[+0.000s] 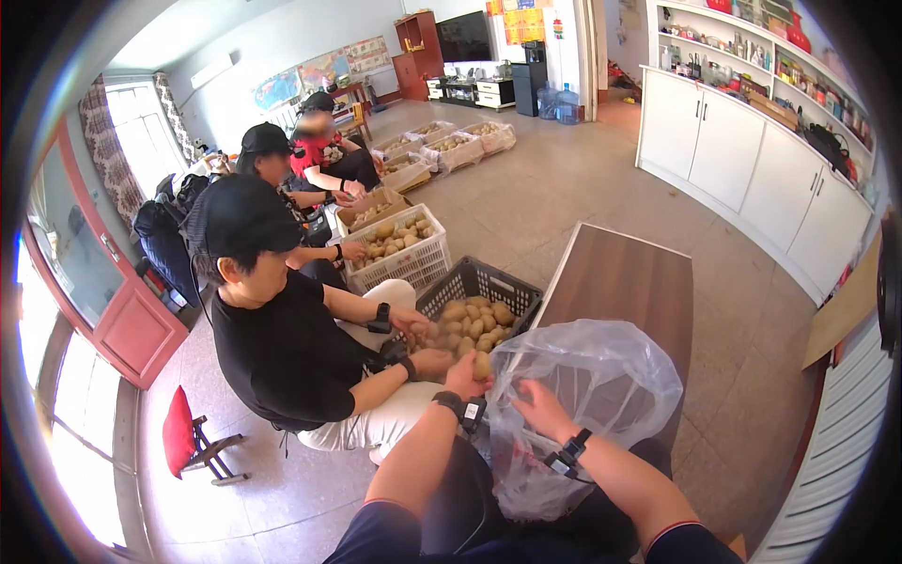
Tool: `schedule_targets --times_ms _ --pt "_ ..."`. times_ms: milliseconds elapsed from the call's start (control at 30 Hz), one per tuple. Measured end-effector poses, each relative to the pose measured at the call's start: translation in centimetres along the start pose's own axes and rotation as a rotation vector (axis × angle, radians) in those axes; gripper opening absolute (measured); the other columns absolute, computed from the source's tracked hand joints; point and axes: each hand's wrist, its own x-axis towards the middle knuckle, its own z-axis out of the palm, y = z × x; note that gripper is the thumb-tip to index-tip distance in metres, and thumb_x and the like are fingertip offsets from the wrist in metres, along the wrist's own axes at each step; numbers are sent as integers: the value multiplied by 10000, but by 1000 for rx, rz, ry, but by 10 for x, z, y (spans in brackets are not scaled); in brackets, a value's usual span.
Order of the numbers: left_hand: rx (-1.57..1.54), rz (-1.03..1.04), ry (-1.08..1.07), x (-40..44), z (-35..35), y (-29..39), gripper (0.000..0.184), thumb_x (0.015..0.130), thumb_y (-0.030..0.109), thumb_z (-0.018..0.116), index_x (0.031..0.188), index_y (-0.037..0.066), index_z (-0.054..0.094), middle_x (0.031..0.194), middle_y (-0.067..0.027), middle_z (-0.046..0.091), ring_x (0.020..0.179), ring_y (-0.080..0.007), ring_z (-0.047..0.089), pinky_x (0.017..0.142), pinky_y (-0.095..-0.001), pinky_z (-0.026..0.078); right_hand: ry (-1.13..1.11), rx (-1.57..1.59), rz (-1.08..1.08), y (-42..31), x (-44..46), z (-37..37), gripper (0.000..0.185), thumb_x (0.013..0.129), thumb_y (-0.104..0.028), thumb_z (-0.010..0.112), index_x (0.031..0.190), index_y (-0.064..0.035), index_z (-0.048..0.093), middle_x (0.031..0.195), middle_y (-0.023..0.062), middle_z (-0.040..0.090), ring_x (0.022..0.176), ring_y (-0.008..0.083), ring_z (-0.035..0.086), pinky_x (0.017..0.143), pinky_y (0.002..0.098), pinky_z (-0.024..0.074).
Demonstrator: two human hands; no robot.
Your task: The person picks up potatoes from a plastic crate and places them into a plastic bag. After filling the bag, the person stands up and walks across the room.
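Observation:
My left hand (467, 376) is closed on a brown, potato-like item (482, 366) at the near edge of a black crate (531, 299), which holds several more of them. To its right, my right hand (545, 411) has its fingers apart beside the opening of a clear plastic bag (611, 367). The bag stands over my lap, and some reddish items show faintly through its lower side. Close to my left hand, a co-worker's two hands (430, 362) are over the crate's left side.
A brown table (620, 282) stands beyond the bag. The co-worker in black (272, 348) sits at my left, with two more people behind. A white crate (413, 268) and several lined boxes hold similar items. A red stool (178, 432) is at the lower left.

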Motion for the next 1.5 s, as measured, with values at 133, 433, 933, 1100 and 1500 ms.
schedule_targets --times_ms 133,433,933,1100,1500 --pt "225 517 15 23 -33 -9 375 928 339 525 1196 80 478 1058 -167 564 749 -323 602 589 -412 525 13 -25 69 41 -40 -14 504 842 -232 675 1245 -3 476 1160 168 585 951 254 632 800 364 509" --pt "797 266 332 22 5 -31 432 838 372 565 949 -33 667 806 -198 668 804 -337 655 704 -409 510 151 -23 277 31 -111 -111 486 820 -199 676 1231 -11 499 1155 162 586 816 264 639 763 368 509" --pt "906 168 861 -81 36 -119 687 647 347 726 1135 -80 500 1155 -293 571 1082 -418 582 955 -433 474 501 -6 293 65 -170 -202 430 798 -107 686 1184 -10 523 1143 136 570 968 223 597 779 320 501" --pt "916 145 852 -107 34 -155 730 639 344 802 1106 -138 515 1093 -318 603 1044 -406 612 921 -430 481 504 -11 241 71 -133 -192 519 801 -118 695 1250 -7 461 1190 183 536 1092 284 557 852 358 495" --pt "223 -437 -29 -77 77 -191 192 891 173 592 875 -18 593 781 -99 627 703 -212 632 662 -362 531 594 -889 335 133 -27 -226 632 736 -189 743 1269 -1 460 1170 239 562 1139 394 508 936 457 421"
